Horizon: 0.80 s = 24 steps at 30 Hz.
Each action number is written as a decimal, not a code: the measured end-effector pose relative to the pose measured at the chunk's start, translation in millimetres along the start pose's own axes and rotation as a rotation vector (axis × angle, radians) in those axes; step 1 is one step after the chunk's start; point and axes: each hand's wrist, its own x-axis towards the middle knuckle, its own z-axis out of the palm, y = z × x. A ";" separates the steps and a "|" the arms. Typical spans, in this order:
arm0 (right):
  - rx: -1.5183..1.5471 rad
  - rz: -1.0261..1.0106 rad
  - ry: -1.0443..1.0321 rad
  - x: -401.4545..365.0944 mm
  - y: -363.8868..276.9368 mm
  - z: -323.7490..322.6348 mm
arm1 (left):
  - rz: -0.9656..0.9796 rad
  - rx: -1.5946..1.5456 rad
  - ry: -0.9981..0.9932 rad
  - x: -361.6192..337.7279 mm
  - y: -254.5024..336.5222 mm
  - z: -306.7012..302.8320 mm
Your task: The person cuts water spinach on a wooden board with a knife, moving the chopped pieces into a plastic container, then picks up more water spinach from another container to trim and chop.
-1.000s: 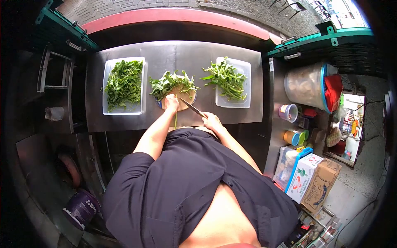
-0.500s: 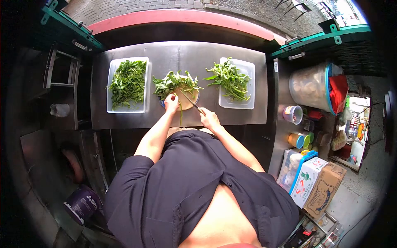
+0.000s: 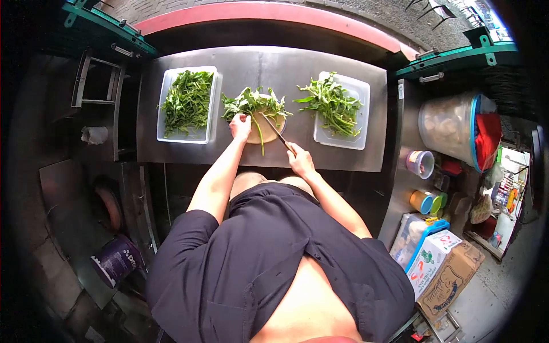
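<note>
My right hand (image 3: 301, 161) is closed round the handle of a knife (image 3: 278, 131), whose blade points up and left over a round wooden cutting board (image 3: 254, 136). At the board's left side, my left hand (image 3: 240, 127) has its fingers pinched at the edge of a heap of leafy greens (image 3: 254, 102); the exact grip is small to see. One long green stem (image 3: 260, 135) hangs from the heap across the board, between hand and blade. The greens spread over the board's far half and past its rim.
A clear plastic tray (image 3: 212, 108) of cut greens stands left on the steel table (image 3: 257, 63). Another tray (image 3: 358, 134), with longer-stemmed greens (image 3: 333, 106), stands right. Tubs, a lidded bucket (image 3: 449, 126) and a cardboard box (image 3: 449, 271) line the right side. A purple bucket (image 3: 117, 260) is lower left.
The view has shifted, so the table sits higher and further right. My left hand is now nearer the heap, and the long stem lies apart from its fingers. The knife remains in my right hand.
</note>
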 end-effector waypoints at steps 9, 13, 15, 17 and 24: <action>0.032 0.048 0.063 -24.9 8.8 4.0 | 0.559 0.324 -0.105 -56.5 -21.0 -17.8; 0.102 0.083 0.138 -34.4 2.7 24.7 | 0.303 0.343 -0.182 -59.9 -21.4 -11.0; 0.105 0.083 0.184 -33.0 -1.8 37.8 | 0.270 0.353 -0.200 -51.5 -11.3 -7.0; 0.111 0.124 0.197 -42.7 -3.4 50.0 | 0.289 0.400 -0.235 -46.5 -19.0 -0.1; 0.107 0.113 0.259 -56.9 -17.7 64.3 | 0.148 0.124 -0.347 -35.1 -23.7 8.7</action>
